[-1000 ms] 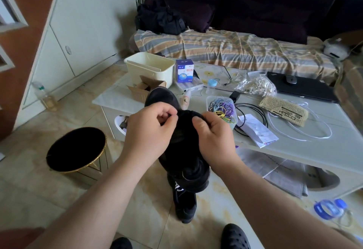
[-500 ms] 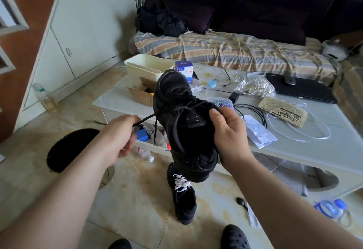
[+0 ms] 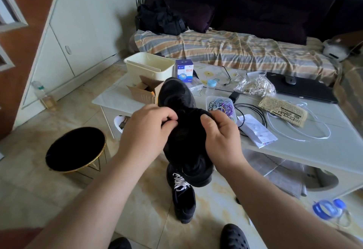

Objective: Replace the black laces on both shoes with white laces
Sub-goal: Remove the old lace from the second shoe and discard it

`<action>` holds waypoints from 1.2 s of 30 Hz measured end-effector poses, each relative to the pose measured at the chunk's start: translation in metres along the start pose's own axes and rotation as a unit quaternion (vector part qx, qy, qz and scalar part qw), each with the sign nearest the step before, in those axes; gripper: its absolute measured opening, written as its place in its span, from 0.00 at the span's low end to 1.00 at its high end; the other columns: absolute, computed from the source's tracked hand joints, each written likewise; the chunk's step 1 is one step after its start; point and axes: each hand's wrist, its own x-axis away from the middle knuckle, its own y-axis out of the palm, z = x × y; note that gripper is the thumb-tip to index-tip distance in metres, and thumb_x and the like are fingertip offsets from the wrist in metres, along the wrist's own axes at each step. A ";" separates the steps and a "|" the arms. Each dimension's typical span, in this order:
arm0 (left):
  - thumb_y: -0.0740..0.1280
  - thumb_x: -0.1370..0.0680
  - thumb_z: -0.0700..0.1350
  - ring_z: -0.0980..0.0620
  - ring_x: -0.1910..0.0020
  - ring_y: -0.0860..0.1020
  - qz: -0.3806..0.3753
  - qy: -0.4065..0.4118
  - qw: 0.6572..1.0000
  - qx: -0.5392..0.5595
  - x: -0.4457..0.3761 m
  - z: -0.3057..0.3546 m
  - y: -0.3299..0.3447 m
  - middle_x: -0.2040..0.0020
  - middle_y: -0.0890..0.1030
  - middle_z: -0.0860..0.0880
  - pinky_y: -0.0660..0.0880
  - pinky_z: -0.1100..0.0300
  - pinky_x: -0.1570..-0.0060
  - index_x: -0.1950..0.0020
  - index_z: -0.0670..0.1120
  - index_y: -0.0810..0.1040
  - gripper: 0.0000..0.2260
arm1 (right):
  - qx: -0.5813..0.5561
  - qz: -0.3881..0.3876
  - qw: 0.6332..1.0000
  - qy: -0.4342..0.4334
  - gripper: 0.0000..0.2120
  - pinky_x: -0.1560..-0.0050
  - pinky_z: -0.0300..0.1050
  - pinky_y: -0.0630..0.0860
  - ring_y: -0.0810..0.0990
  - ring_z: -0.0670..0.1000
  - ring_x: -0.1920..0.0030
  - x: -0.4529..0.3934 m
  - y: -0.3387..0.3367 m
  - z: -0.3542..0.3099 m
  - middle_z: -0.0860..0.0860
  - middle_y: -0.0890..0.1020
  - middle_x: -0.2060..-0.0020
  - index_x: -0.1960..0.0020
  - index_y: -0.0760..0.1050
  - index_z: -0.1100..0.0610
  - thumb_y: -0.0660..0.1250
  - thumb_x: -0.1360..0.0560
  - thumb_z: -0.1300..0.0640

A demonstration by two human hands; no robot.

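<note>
Frame centre: black shoe (image 3: 184,134) held in the air, toe pointing away, over the near edge of the counter (image 3: 334,150). Left hand (image 3: 145,130) fingers curled, pinching at the lace area; whether a lace is caught, cannot tell. Right hand (image 3: 222,136) fingers curled round the shoe's right side. Second shoe (image 3: 183,199) with white laces (image 3: 179,182) on the floor below. Loose white lace (image 3: 294,130) on counter, right.

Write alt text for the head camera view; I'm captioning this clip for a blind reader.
Both hands hold a black shoe up over a tiled floor: the left hand pinches at its lacing area and the right hand grips its side. Below it, a second black shoe with white laces stands on the floor beside a cluttered white table.
</note>
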 end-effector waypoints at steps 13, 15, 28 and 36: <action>0.72 0.28 0.40 0.51 0.67 0.73 0.061 0.020 0.997 -0.044 0.006 0.002 -0.004 0.50 0.74 0.57 0.76 0.50 0.63 0.59 0.53 0.70 0.12 | -0.082 -0.013 0.995 0.050 0.13 0.63 0.47 0.67 0.68 0.48 0.65 -0.006 0.003 0.000 0.48 0.70 0.69 0.60 0.74 0.57 0.66 0.17 0.57; 0.73 0.28 0.38 0.54 0.62 0.74 0.112 0.017 0.994 0.009 0.012 0.007 0.001 0.44 0.72 0.55 0.76 0.53 0.62 0.54 0.52 0.73 0.12 | -0.091 0.008 0.995 0.040 0.14 0.63 0.47 0.66 0.67 0.50 0.64 -0.003 0.004 -0.001 0.50 0.69 0.68 0.61 0.72 0.59 0.65 0.17 0.58; 0.74 0.29 0.36 0.57 0.56 0.78 0.142 -0.077 0.972 0.173 0.010 0.017 0.003 0.58 0.79 0.56 0.75 0.64 0.53 0.43 0.59 0.83 0.21 | 0.226 -0.078 0.961 -0.141 0.24 0.44 0.39 0.74 0.75 0.43 0.44 0.007 -0.001 0.002 0.44 0.75 0.42 0.36 0.77 0.42 0.63 0.25 0.64; 0.72 0.30 0.29 0.56 0.60 0.78 0.175 0.004 0.978 0.116 0.010 0.008 0.011 0.50 0.76 0.51 0.69 0.74 0.55 0.54 0.50 0.84 0.16 | 0.357 -0.033 0.923 -0.140 0.08 0.61 0.51 0.78 0.79 0.56 0.53 0.002 0.005 -0.003 0.44 0.76 0.46 0.43 0.77 0.43 0.67 0.21 0.51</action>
